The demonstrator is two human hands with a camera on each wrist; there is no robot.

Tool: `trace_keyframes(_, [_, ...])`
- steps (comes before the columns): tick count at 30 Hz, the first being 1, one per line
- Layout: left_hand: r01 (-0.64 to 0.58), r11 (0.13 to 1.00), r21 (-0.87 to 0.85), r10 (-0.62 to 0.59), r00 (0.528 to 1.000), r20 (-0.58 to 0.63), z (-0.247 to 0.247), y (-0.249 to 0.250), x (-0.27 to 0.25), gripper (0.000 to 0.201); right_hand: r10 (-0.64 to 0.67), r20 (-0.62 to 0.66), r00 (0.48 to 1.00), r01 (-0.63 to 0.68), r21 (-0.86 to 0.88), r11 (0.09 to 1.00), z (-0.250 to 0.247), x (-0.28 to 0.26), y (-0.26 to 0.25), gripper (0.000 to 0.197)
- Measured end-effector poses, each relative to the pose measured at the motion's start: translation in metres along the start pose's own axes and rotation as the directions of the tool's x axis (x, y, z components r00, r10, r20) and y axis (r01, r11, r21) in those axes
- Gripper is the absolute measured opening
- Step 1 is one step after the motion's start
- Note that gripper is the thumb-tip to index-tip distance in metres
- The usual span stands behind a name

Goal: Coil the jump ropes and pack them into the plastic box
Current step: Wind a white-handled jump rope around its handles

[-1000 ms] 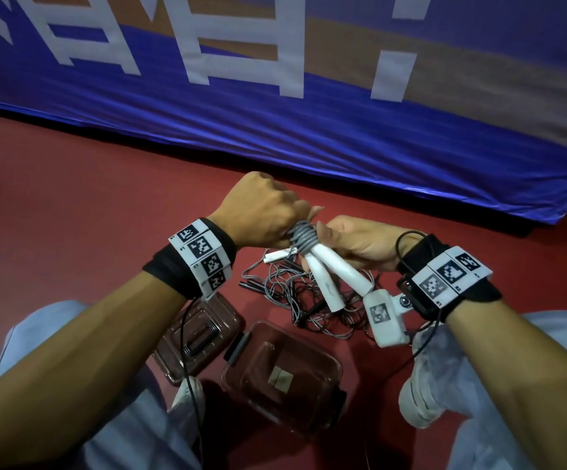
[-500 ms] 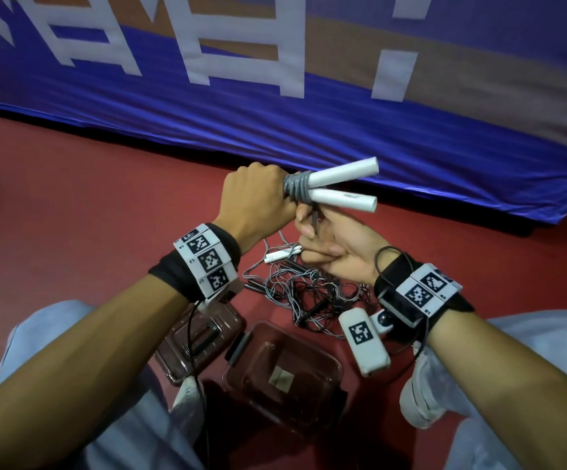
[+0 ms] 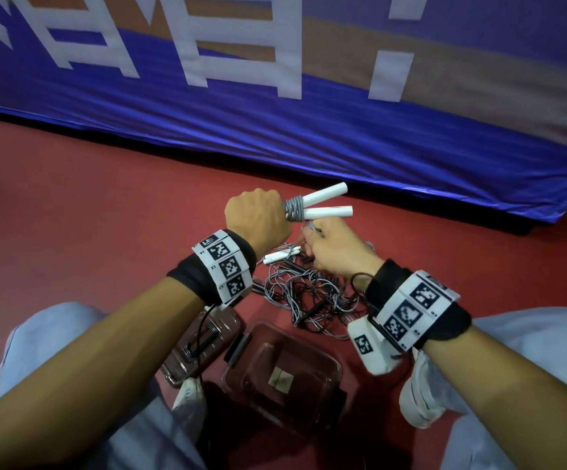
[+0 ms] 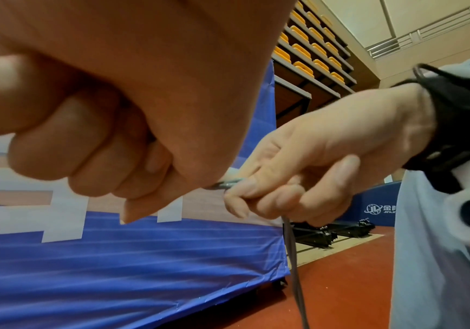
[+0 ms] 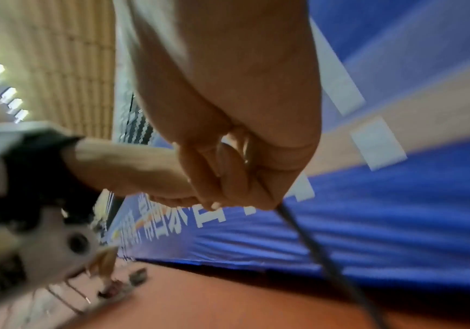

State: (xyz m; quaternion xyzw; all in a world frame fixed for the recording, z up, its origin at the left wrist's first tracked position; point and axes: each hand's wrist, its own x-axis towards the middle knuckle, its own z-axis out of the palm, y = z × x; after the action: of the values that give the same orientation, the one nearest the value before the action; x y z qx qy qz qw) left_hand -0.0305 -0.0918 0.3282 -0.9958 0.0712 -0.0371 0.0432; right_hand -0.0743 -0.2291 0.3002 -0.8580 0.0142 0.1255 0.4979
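Note:
My left hand [image 3: 258, 220] grips a jump rope by its two white handles [image 3: 326, 202], which stick out to the right with grey cord [image 3: 294, 212] wound round them. Just below, my right hand [image 3: 334, 251] pinches the loose grey cord [image 4: 291, 244] of that rope; the cord hangs down from its fingers [image 5: 228, 178]. A tangle of other jump ropes [image 3: 305, 293] lies on the red floor under my hands, with one small white handle [image 3: 280, 255] showing. A brown clear plastic box [image 3: 329, 374] sits open near my knees.
A second brown plastic piece [image 3: 227, 325], holding a dark coiled rope, lies left of the box. A blue padded banner [image 3: 309, 130] runs along the far side of the red floor [image 3: 71, 215]. My knees and white shoes [image 3: 414, 401] flank the box.
My left hand raised the rope and turned its handles from pointing down to pointing right. My right hand let go of the handles and moved below, taking the loose cord.

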Motion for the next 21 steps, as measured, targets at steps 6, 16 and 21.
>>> trace_keyframes(6, [-0.037, 0.998, 0.052, 0.027, 0.980, 0.197, 0.008, 0.003, 0.000, 0.019, -0.337, -0.018, 0.941, 0.176, -0.825, 0.536, -0.019, -0.015, 0.003, 0.030])
trace_keyframes(16, [-0.173, 0.973, 0.151, 0.108, 0.925, 0.365, 0.013, 0.007, -0.001, 0.023, -0.243, 0.218, 0.945, 0.308, -0.843, 0.442, -0.030, -0.012, -0.004, 0.027])
trace_keyframes(21, [-0.309, 0.924, 0.228, 0.189, 0.883, 0.430, 0.027, 0.021, -0.006, 0.029, -0.195, 0.204, 0.959, 0.270, -0.863, 0.427, -0.041, -0.007, -0.001, 0.040])
